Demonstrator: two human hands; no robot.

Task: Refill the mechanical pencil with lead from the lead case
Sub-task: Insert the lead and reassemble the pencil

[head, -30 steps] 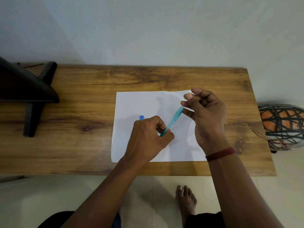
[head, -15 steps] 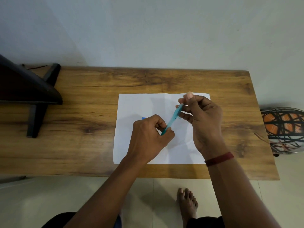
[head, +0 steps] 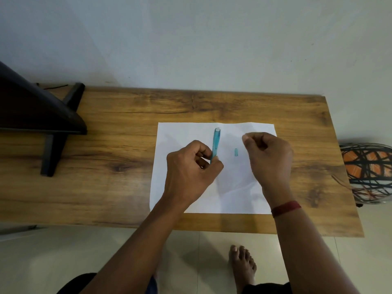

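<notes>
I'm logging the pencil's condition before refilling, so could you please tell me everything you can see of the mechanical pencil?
The mechanical pencil has a slim, translucent teal barrel that looks like plastic. It is held nearly upright, its open top end facing the camera, over the white sheet of paper. The left hand pinches its lower part, hiding the tip. A small teal cap, apparently its own, lies apart on the paper. The right hand does not touch it.

Changes since a second ago:
- Mechanical pencil (head: pixel 216 145): was slanted between both my hands; now near upright in my left hand (head: pixel 191 168) alone, open end up.
- Small blue cap (head: pixel 236 152): now off the pencil, lying on the paper (head: pixel 233 187).
- My right hand (head: pixel 268 158): moved off the pencil, loosely curled.
</notes>
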